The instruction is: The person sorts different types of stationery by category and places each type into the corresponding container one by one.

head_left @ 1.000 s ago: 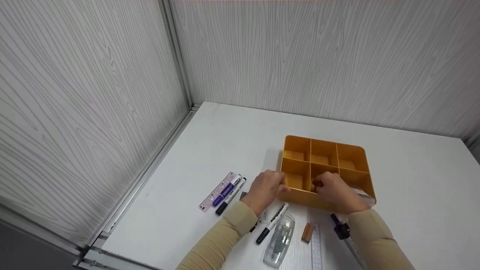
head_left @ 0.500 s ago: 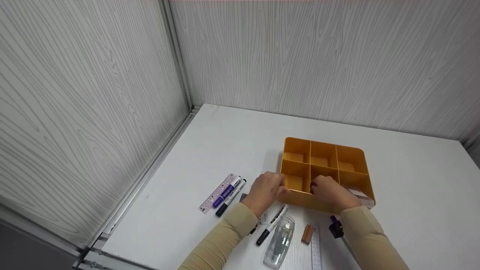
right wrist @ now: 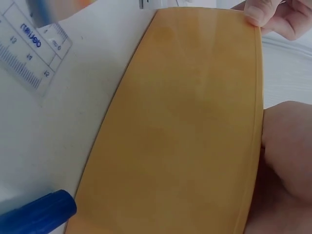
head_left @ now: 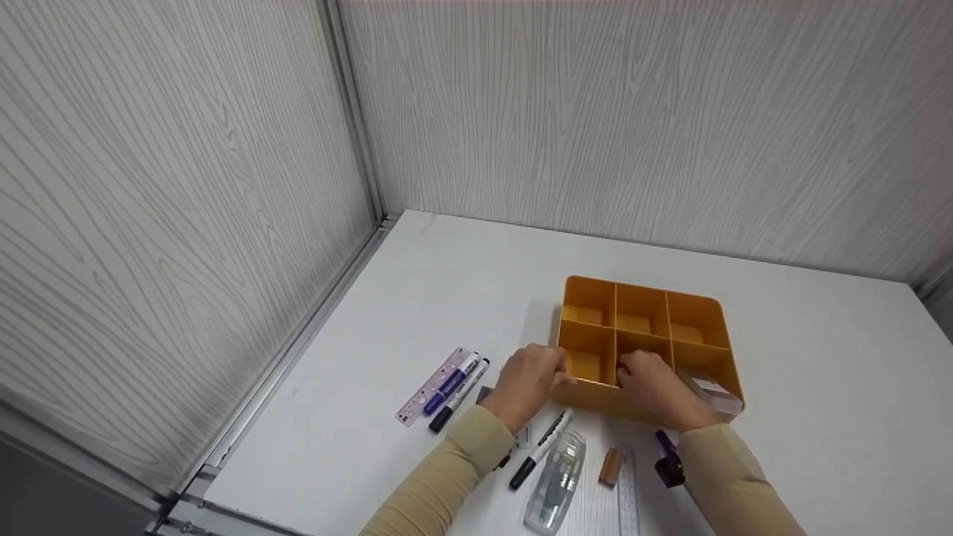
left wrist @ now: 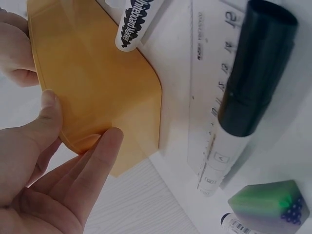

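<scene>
Plainly, left hand [head_left: 527,380] and right hand [head_left: 655,387] at an orange box [head_left: 595,399] with 6 compartments.
Head view: the box stands on the white surface [head_left: 335,387]; the left hand grips its near left corner, and the right hand dips into the near middle compartment, fingertips hidden, so whether it holds anything I cannot tell. A small carton [head_left: 716,394] sits in the near right compartment; a clear case [head_left: 557,484] and a brown block [head_left: 610,467] lie before the box. Left wrist view: the left thumb rests on the rim, fingers against the outer wall; a black-capped marker [left wrist: 253,83] overlaps a printed ruler [left wrist: 204,97], near a green eraser [left wrist: 268,204]. Right wrist view: the right hand shows behind the rim; a blue cap [right wrist: 41,214] lies near the box's base.
</scene>
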The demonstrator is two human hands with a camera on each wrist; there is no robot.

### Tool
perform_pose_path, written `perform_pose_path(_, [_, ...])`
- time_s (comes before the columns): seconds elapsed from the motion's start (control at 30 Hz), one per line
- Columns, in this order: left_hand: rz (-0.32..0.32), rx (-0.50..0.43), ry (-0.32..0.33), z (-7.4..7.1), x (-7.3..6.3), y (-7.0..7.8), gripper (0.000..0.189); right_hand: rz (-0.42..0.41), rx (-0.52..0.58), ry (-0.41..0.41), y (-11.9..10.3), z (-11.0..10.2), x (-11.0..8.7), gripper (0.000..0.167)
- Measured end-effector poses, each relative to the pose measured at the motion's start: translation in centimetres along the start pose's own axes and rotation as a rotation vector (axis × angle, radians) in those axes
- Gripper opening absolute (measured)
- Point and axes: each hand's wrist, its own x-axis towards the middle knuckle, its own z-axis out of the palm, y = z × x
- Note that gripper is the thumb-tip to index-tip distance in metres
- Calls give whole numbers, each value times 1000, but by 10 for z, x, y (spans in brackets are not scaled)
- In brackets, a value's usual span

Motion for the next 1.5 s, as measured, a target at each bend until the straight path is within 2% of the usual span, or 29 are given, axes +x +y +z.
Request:
perform_pose_path(0.17, [42, 23, 34, 2, -1, 0, 22, -133, -5, 105, 2, 0, -7, 18])
perform_pose_path(0.27, [54, 28, 44, 3, -2, -1, 22, -184, -28, 148, 2, -3, -15, 21])
perform_pose_path(0.4, [42, 11, 38, 3, -2, -2, 22, -210, -25, 188, 0, -11, -27, 25])
perform_pose_path(0.6, [44, -5, 37, 2, -2, -3, 23, -244, 9, 302, 1, -29, -49, 25])
perform_pose_path(0.73, [27, -12, 31, 2, -1, -3, 24, -254, 20, 373, 8, -38, -66, 22])
perform_pose_path(0.97, [20, 6, 31, 2, -1, -2, 23, -297, 14, 547, 29, -52, -98, 21])
perform_pose_path(1.1, [36, 27, 47, 3, -1, -3, 22, -229, 17, 585, 41, -55, -117, 22])
perform_pose_path(1.23, [58, 34, 66, 2, -2, -2, 21, -43, 7, 543, 54, -53, -137, 24])
perform_pose_path(1.37, [63, 21, 59, 2, -2, -2, 21, 153, 33, 417, 72, -45, -151, 28])
perform_pose_path(1.5, [57, 14, 47, 3, -3, -2, 22, 265, 69, 245, 86, -36, -154, 33])
